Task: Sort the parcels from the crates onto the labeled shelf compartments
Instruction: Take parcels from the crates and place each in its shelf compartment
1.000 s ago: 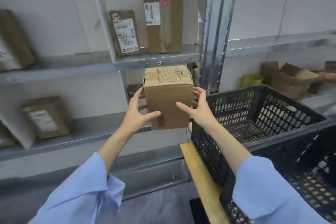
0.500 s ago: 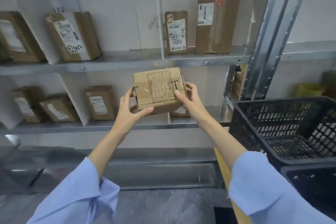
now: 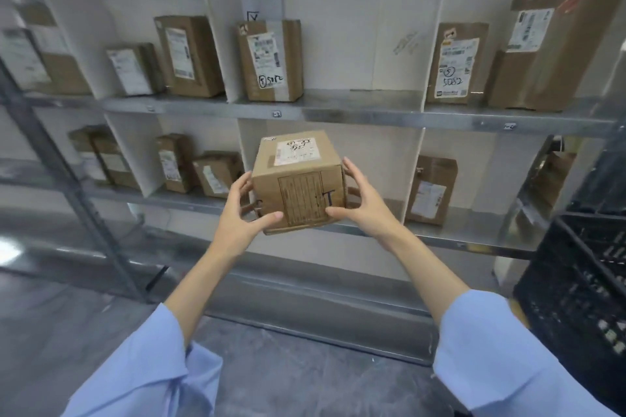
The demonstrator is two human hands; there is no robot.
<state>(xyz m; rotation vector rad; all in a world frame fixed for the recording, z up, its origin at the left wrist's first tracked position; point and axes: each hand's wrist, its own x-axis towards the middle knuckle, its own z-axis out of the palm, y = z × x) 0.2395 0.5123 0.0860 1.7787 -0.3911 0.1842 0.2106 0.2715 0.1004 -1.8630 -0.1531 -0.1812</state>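
Observation:
I hold a brown cardboard parcel (image 3: 298, 179) in both hands in front of the lower shelf (image 3: 450, 235). Its white label with handwriting faces up, and a printed table faces me. My left hand (image 3: 242, 213) grips its left side and my right hand (image 3: 364, 203) grips its right side. The parcel hangs before the middle lower compartment, whose divider (image 3: 411, 173) stands just to the right. A black crate (image 3: 582, 281) sits at the right edge.
The upper shelf (image 3: 355, 108) carries several labelled boxes, among them one marked 5082 (image 3: 271, 61) and another (image 3: 455, 63). More boxes (image 3: 432, 189) (image 3: 216, 173) stand in the lower compartments. Grey floor lies below. A metal upright (image 3: 84, 206) slants at the left.
The view has swung left along the shelves, and the crate now sits at the far right. I have turned the parcel, so its handwritten label faces up.

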